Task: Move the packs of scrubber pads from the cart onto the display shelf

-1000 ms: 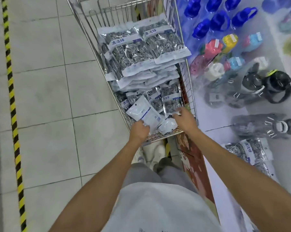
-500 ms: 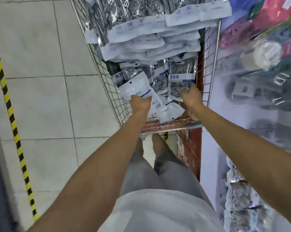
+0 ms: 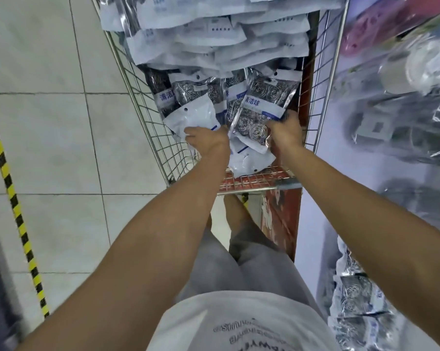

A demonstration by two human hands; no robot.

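**Two hands in the cart, each closed on a pack; the shelf lies to the right**

Head view. The person stands at the near end of the wire cart, both arms reaching forward into it. The right hand is closed round the near right corner of a scrubber pack that shows its printed face and the steel coils inside; the pack's long axis runs from the fingers away to the far side, leaning slightly right, so it stands tilted up out of the heap rather than lying flat. The left hand is curled over the near edge of a white-backed pack, face down, its hang-hole end pointing far and left. The two hands are just beside each other; another white pack lies under them against the cart's near wall. A deep stack of further packs fills the far part of the cart.

The display shelf runs along the right of the cart. Packs already set down lie at its near end, beside the right forearm. The right hand is the nearer to that spot, so its pack would probably go first, swung rightward and toward the person over the cart's right wall. Most of the load appears yet to be moved. Bottled goods further along the shelf are blurred.
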